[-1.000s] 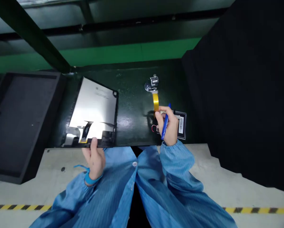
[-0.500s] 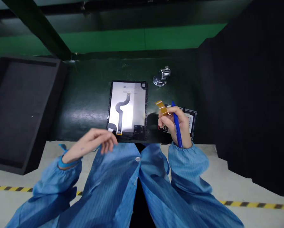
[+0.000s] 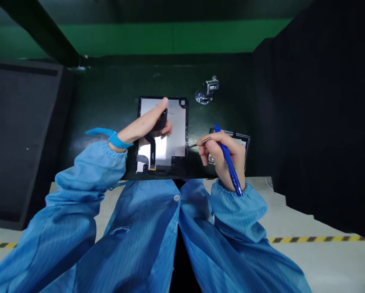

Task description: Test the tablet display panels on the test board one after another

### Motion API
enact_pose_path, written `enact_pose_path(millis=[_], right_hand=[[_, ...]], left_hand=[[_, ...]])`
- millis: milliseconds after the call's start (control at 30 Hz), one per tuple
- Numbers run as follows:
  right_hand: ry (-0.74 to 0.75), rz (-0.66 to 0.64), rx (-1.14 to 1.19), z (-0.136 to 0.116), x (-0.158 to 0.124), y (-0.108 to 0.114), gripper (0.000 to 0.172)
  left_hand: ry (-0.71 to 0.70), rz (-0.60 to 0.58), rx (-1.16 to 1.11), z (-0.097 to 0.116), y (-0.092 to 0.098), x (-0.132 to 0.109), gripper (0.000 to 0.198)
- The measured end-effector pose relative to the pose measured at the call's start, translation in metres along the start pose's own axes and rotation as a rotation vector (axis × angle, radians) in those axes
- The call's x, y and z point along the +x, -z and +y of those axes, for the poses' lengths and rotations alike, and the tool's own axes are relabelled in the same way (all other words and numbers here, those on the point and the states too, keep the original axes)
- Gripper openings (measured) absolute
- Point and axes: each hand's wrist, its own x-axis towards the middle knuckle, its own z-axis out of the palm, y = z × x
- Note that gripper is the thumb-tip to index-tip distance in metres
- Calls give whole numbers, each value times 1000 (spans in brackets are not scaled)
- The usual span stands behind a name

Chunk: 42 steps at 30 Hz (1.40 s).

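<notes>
My left hand (image 3: 150, 121) has moved over the screen (image 3: 178, 136) at eleven o'clock, putting its ribbon (image 3: 152, 152) within reach, grip unclear, while my right fingers (image 3: 213, 148) hold a pen (image 3: 230, 166) at two.

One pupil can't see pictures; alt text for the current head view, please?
A person's left hand is over a silver panel with a black ribbon cable, on a dark bench; the right hand holds a blue pen and a thin strip.
</notes>
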Motion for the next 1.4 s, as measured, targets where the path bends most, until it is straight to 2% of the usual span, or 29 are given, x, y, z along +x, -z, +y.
enact_pose_path(millis=[100,200,233,300,400,467,667,800,1400], right_hand=[[-38,-27,-10,-4,0,-3,21],[-64,-68,-35,-3,1,-6,25],[-67,-76,-52,-2,2,-6,27],[-61,-103,-85,1,3,-7,29],[-35,-160,-137,4,6,-6,29],[-20,-186,-172,5,7,-5,30],[13,-253,-197,5,9,-4,27],[59,-296,-166,6,9,-3,25],[85,-318,-261,12,9,0,20]], left_hand=[[170,-239,-323,15,9,-9,70],[217,-350,-525,26,9,-18,54],[211,-342,-571,28,6,-21,48],[174,-254,-609,30,0,-26,41],[68,-113,-514,30,-9,-33,33],[-11,-79,-413,30,-11,-35,32],[-143,-144,-282,29,-13,-37,28],[-148,-157,-240,28,-16,-36,28],[-181,-138,-156,20,-21,-37,28]])
